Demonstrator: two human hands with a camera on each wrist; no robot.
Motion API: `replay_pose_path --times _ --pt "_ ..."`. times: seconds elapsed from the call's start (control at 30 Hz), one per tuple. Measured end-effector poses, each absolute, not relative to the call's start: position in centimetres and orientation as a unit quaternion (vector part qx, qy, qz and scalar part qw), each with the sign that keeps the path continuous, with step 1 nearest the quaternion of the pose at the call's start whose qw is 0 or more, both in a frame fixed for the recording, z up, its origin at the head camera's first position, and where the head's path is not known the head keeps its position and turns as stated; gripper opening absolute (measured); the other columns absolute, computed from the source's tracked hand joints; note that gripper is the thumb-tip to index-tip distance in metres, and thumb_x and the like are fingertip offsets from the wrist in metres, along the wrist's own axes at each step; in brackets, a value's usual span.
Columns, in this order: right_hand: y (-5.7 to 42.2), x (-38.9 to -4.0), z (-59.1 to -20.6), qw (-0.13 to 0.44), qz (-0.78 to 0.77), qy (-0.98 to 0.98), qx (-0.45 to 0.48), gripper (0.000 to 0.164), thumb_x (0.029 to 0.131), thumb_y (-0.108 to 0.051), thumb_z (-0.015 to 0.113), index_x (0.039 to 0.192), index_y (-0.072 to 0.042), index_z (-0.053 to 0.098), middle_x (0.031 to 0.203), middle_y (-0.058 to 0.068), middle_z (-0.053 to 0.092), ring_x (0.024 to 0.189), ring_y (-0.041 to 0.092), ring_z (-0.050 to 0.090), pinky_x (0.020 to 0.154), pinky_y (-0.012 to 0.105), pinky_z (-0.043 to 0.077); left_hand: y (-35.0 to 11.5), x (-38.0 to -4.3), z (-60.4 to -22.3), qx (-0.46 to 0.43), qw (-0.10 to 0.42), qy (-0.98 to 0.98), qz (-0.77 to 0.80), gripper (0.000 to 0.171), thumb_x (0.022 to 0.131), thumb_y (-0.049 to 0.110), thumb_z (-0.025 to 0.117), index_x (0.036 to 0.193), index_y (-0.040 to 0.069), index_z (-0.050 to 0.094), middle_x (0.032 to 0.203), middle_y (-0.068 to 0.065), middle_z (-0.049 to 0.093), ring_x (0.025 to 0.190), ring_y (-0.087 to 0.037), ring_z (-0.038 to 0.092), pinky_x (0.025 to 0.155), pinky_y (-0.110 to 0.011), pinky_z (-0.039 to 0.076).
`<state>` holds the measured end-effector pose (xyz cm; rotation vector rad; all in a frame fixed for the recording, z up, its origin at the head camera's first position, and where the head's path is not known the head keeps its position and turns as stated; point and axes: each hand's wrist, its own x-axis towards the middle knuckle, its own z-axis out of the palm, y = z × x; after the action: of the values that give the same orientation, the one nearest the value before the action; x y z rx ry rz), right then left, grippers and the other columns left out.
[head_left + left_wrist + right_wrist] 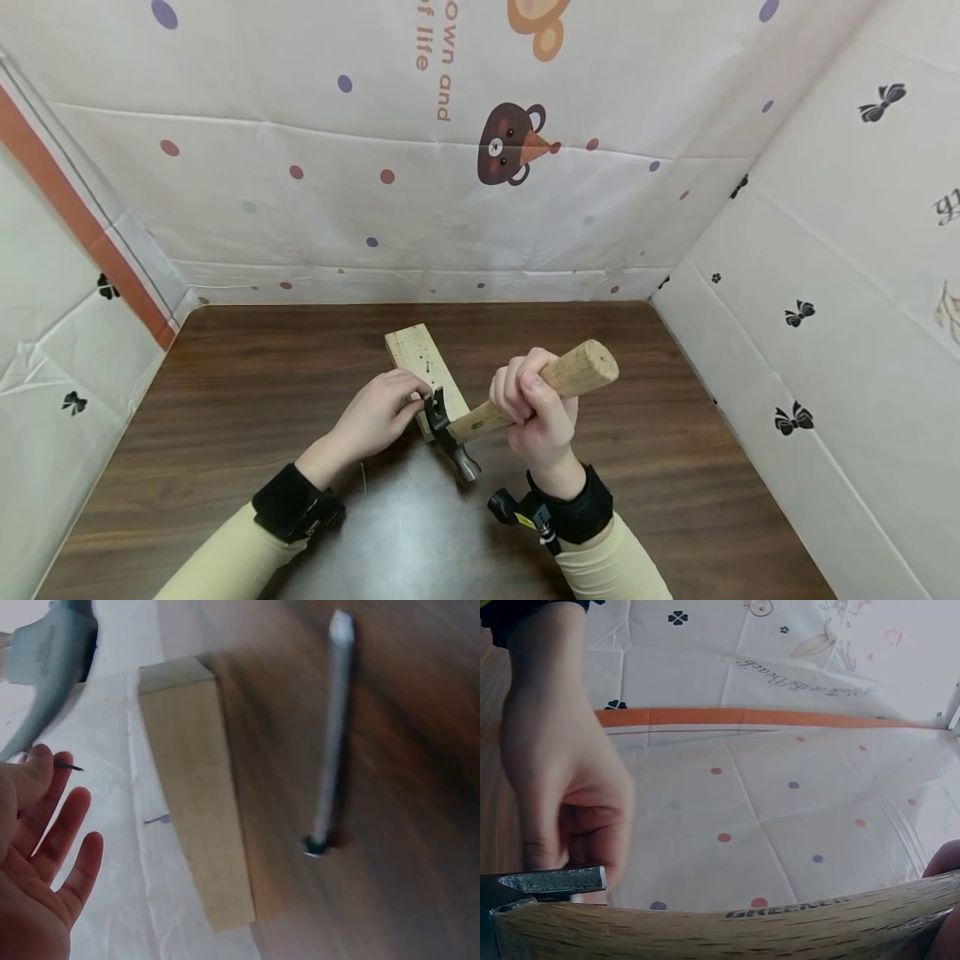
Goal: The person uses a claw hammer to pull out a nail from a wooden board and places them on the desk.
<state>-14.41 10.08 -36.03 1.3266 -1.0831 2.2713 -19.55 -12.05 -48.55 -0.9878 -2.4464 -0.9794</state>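
My right hand (536, 404) grips the wooden handle of a claw hammer (480, 423), its butt end pointing up to the right. The hammer's dark head hangs over the near part of a pale wooden block (412, 342), right beside my left fingertips. With thumb and finger my left hand (378, 412) pinches a thin nail (69, 765), whose point sticks out past the fingertips; the other fingers are spread loosely. Another nail (156, 820) stands up from the block's face. In the right wrist view, the hammer's head (551, 880) overlaps the left fingertips.
On the brown wooden table (247, 400) a loose nail (330, 742) lies beside the block, near my left wrist. Small dark marks dot the block's top. Patterned white sheeting (390, 217) rises behind the table and along both sides.
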Motion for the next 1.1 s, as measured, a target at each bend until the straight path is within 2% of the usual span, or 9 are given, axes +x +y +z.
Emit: replay_pose_path --times 0.3,0.47,0.57,0.8,0.97,1.1 --pt "10.0 -14.3 -36.4 0.144 0.786 -0.384 0.463 0.023 0.1 0.002 0.039 0.078 -0.005 0.038 0.056 0.002 0.03 0.042 0.013 0.026 0.039 0.029 0.025 -11.8 -19.3 -47.6 -0.318 0.168 -0.847 -0.392 0.023 0.09 -0.004 0.081 0.097 0.017 0.075 0.099 0.008 0.075 0.1 -0.013 0.068 0.086 -0.04 0.055" --pt "10.1 -14.4 -36.5 0.148 0.785 -0.386 0.462 0.024 0.101 0.002 0.04 0.078 -0.005 0.037 0.056 0.002 0.03 0.043 0.013 0.026 0.039 0.028 0.025 -12.5 -19.1 -47.7 -0.297 0.174 -0.848 -0.403 0.016 0.093 0.003 0.082 0.099 0.017 0.077 0.1 0.009 0.075 0.099 -0.013 0.069 0.085 -0.04 0.056" --pt "10.2 -14.5 -36.6 0.153 0.782 -0.392 0.459 0.024 0.101 0.002 0.04 0.078 -0.005 0.038 0.056 0.002 0.03 0.042 0.013 0.026 0.038 0.029 0.024 -13.7 -18.5 -47.9 -0.262 0.157 -0.853 -0.423 0.012 0.094 0.007 0.083 0.099 0.017 0.077 0.098 0.011 0.075 0.094 -0.01 0.069 0.083 -0.039 0.057" --pt "10.5 -14.6 -36.7 0.161 0.777 -0.399 0.46 0.023 0.102 0.004 0.039 0.08 -0.004 0.039 0.057 0.002 0.029 0.043 0.013 0.026 0.038 0.031 0.022 -18.4 -16.1 -48.8 -0.132 0.003 -0.866 -0.483 0.007 0.094 0.013 0.083 0.097 0.013 0.077 0.088 0.008 0.074 0.081 -0.011 0.069 0.074 -0.027 0.057" --pt "10.6 -14.7 -36.7 0.161 0.778 -0.397 0.46 0.023 0.101 0.004 0.039 0.08 -0.004 0.039 0.056 0.002 0.029 0.043 0.013 0.026 0.038 0.031 0.022 -21.3 -14.2 -49.6 -0.053 -0.125 -0.833 -0.537 0.019 0.099 0.019 0.079 0.102 0.001 0.075 0.086 -0.005 0.076 0.077 -0.019 0.071 0.069 -0.031 0.06" --pt "10.6 -14.8 -36.7 0.158 0.781 -0.395 0.458 0.022 0.1 0.004 0.039 0.08 -0.004 0.039 0.056 0.002 0.029 0.043 0.013 0.026 0.038 0.03 0.023 -22.2 -13.4 -50.5 -0.026 -0.198 -0.799 -0.567 0.022 0.103 0.016 0.072 0.102 -0.006 0.072 0.082 -0.01 0.075 0.071 -0.021 0.072 0.064 -0.035 0.063"
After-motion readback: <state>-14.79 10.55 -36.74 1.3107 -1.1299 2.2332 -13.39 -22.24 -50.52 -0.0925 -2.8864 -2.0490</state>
